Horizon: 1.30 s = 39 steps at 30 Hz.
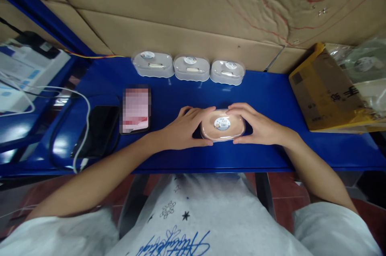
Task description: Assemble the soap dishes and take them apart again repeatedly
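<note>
Pinch the peach-coloured, oval plastic box with a clear lid [234, 126] softly, evenly at both ends. The left hand [181, 129] and right hand [261, 127] pinch its ends between thumbs and fingers, over the blue table [265, 91]. It looks shiny, with a round label on top.

Container [223, 125] between both hands

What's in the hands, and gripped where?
Peach-coloured oval container, held by its two ends: left hand on one, right hand on the other, thumbs at the near edge.
</note>
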Each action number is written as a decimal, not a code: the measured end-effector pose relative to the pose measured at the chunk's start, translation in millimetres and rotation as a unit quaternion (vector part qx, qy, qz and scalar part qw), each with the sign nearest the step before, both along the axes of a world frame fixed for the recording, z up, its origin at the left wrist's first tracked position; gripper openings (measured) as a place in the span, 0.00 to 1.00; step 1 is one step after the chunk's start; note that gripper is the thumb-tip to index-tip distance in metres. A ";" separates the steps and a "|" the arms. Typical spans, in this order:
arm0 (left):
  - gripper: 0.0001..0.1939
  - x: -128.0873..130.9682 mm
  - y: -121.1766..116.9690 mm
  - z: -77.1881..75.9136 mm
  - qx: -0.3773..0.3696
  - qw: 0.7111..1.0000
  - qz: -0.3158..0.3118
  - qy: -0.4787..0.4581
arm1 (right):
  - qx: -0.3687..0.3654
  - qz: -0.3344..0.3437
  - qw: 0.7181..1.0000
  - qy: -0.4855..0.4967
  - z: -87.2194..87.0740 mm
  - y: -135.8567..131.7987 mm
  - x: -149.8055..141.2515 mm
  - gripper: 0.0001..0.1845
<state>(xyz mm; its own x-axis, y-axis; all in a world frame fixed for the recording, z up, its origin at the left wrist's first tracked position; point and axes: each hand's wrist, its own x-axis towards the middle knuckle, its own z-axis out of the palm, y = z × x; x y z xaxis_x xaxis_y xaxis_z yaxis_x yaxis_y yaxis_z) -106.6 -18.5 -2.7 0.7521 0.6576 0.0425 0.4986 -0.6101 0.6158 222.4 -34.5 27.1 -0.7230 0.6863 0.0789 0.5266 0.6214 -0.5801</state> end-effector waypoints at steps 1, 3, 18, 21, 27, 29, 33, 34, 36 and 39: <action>0.55 -0.2 0.1 -0.4 0.001 1.000 -0.001 0.000 | 0.005 0.000 1.000 -0.002 -0.1 -1.0 0.2 0.51; 0.57 -0.7 0.5 -1.8 0.001 1.000 -0.002 0.002 | 0.009 -0.002 1.000 -0.011 -0.3 -3.4 0.4 0.58; 0.62 0.7 1.5 -4.8 0.013 1.000 0.001 0.010 | 0.012 -0.021 1.000 -0.013 1.3 -7.6 -2.0 0.58; 0.61 0.9 1.0 -4.2 0.011 1.000 0.002 0.003 | 0.028 -0.027 0.999 -0.010 4.2 -8.7 -1.6 0.57; 0.62 0.4 0.1 -4.3 0.021 1.000 0.003 0.013 | 0.000 -0.028 0.999 -0.034 3.5 -6.1 -0.3 0.57; 0.61 0.0 0.3 -5.4 0.026 1.000 -0.001 0.016 | -0.007 -0.023 0.999 -0.032 2.0 -4.7 0.0 0.57; 0.61 -1.1 1.1 -8.4 0.033 0.999 -0.010 0.009 | -0.004 -0.016 0.999 -0.032 0.3 -3.9 -0.1 0.57; 0.60 -1.3 1.3 -8.9 0.036 0.999 -0.011 0.007 | -0.001 -0.015 0.999 -0.032 0.0 -4.2 -0.3 0.57; 0.60 -1.6 1.5 -9.4 0.040 0.999 -0.013 0.006 | 0.006 -0.014 0.999 -0.032 -0.7 -5.1 -0.8 0.57; 0.60 -2.0 1.9 -9.3 0.046 0.999 -0.017 0.010 | 0.009 -0.019 0.999 -0.032 -2.0 -6.8 -1.9 0.58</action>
